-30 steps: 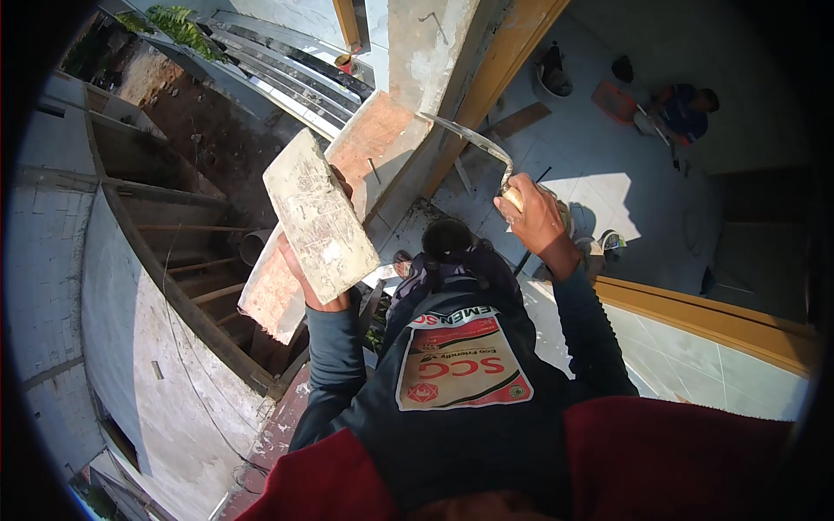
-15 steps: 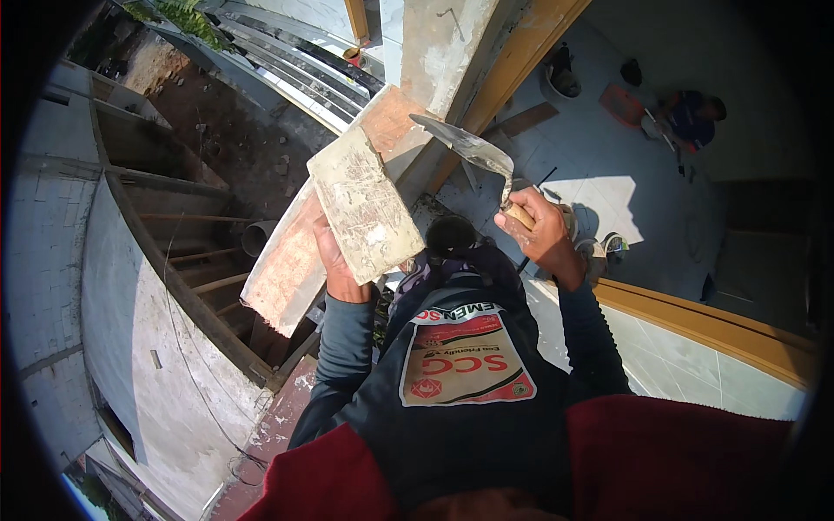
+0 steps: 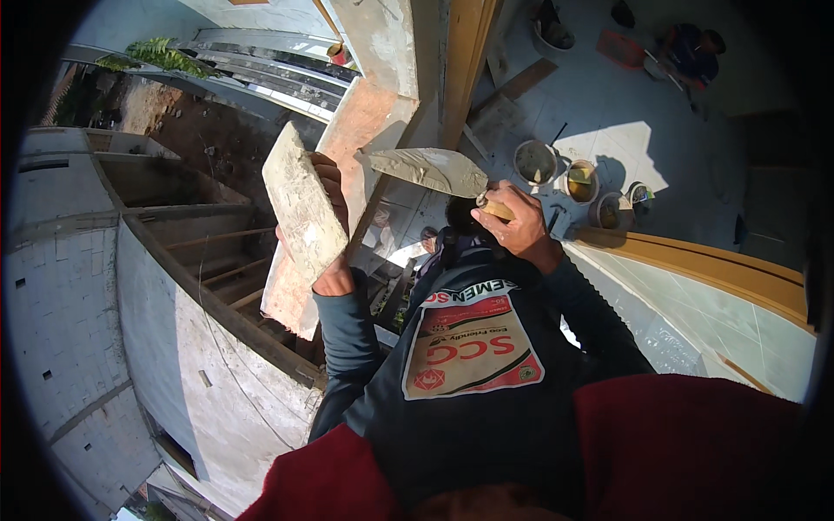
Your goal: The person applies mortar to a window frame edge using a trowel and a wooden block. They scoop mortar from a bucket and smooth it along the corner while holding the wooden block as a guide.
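My left hand point(image 3: 330, 181) is closed round the back of a flat, pale plastering float point(image 3: 300, 208) smeared with mortar. The float is tilted up on edge, and its handle is hidden behind it. In my right hand point(image 3: 521, 227) is a pointed trowel point(image 3: 430, 172), gripped by its wooden handle. Grey mortar coats the blade, which points left toward the float with its tip a short gap away. Beneath both tools runs a narrow ledge point(image 3: 360, 117) with a rough orange-brown top.
Left of the ledge the ground drops to a lower structure with a curved wall point(image 3: 165, 286) and beams. Right, beyond a wooden frame point(image 3: 695, 260), stand buckets point(image 3: 535, 163) on a tiled floor. Another person point(image 3: 691, 54) is low down near a red tray point(image 3: 620, 49).
The float has moved left and tipped more onto its edge. My right hand has come slightly left and down; the trowel blade has turned to show its mortar-covered face. The view has shifted.
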A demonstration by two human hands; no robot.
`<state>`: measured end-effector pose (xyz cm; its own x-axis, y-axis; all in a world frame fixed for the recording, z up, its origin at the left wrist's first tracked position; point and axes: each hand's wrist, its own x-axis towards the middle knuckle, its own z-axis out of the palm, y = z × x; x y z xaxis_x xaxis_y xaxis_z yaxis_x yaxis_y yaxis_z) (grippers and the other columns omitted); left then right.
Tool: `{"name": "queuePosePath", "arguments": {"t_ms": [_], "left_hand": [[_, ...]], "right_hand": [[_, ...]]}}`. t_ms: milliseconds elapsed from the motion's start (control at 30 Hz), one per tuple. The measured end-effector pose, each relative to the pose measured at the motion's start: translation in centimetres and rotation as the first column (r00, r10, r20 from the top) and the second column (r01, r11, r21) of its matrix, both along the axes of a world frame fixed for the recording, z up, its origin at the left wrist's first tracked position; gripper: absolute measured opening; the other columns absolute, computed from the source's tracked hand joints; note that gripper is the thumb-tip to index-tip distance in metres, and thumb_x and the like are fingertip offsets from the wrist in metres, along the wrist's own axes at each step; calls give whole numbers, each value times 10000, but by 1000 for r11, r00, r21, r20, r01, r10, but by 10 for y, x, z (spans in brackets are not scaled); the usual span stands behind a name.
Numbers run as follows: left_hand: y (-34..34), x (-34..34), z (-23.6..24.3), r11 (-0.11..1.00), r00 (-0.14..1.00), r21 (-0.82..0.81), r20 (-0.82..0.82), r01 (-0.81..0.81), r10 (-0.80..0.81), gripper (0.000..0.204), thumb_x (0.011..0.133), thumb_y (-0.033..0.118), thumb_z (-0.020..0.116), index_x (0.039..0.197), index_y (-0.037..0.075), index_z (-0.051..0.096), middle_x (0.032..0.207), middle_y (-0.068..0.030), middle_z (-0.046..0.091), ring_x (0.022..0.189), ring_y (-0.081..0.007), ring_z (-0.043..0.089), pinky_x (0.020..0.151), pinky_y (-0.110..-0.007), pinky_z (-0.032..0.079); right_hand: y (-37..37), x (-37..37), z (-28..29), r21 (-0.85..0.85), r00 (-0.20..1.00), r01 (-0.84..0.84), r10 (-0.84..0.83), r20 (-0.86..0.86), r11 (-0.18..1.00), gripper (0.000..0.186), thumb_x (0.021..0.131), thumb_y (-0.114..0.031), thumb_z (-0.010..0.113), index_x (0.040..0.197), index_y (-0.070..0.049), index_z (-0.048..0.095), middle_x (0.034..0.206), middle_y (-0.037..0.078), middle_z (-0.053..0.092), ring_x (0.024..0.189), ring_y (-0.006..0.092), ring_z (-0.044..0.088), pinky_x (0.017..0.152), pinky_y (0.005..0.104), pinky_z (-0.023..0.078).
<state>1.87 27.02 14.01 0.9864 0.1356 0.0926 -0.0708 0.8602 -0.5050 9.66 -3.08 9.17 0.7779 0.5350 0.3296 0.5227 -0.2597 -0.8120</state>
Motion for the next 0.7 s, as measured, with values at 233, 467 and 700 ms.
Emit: {"name": "queuePosePath", "arguments": {"t_ms": [233,467,700], "left_hand": [[6,-17,10,991,995,104,-55,-80,86,828,690,-24,748,1432,-9,380,1250,-116,495,1146,-220,545,1046,-345,459],[13,-28,9,975,991,200,-65,-100,115,800,697,-44,781,1408,-3,417,1260,-116,471,1131,-206,517,1030,-333,474],[8,-44,8,961,987,252,-78,-118,142,822,690,-27,821,1405,23,418,1260,-99,469,1143,-194,511,1050,-334,473]], "right_hand": [[-3,-4,-50,450,298,221,380,-876,865,377,1062,-364,533,1221,-26,586,951,57,585,741,169,610,650,311,521],[68,-7,-70,523,-134,554,690,-711,647,418,1019,-562,544,1065,-148,587,848,-4,537,659,150,525,582,331,444],[130,-9,-60,462,9,571,557,-830,679,405,1033,-540,529,1053,-137,567,827,13,545,690,162,552,609,346,451]]}}
